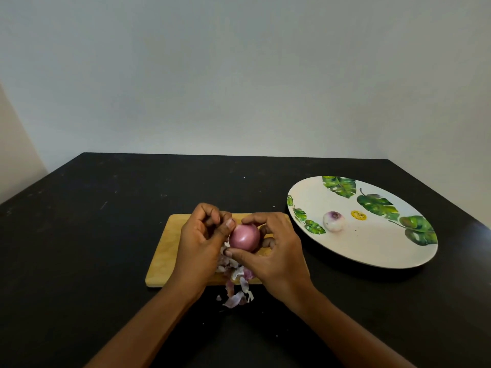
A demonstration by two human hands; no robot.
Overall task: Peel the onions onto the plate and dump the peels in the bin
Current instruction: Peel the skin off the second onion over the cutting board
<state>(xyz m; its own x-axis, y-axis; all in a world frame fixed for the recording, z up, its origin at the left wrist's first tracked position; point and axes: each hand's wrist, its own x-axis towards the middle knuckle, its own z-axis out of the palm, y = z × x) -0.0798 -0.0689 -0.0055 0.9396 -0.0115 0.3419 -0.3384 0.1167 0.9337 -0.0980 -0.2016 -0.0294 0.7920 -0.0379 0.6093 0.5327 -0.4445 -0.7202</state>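
so the right hand [273, 251] has its fingers clamped round the glossy round pink-purple onion [244, 239], left hand [202, 235] curled with its thumb on the skin (pinching a flap? can't tell), and I'd guess that slick skin could squirt out onto the papery peels [236, 277] below the fingers.

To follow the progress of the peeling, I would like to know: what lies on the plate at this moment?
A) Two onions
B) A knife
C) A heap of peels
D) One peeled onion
D: one pale peeled onion lies on the plate, while the peels lie at the cutting board, and the left hand and right hand hold the pink onion.
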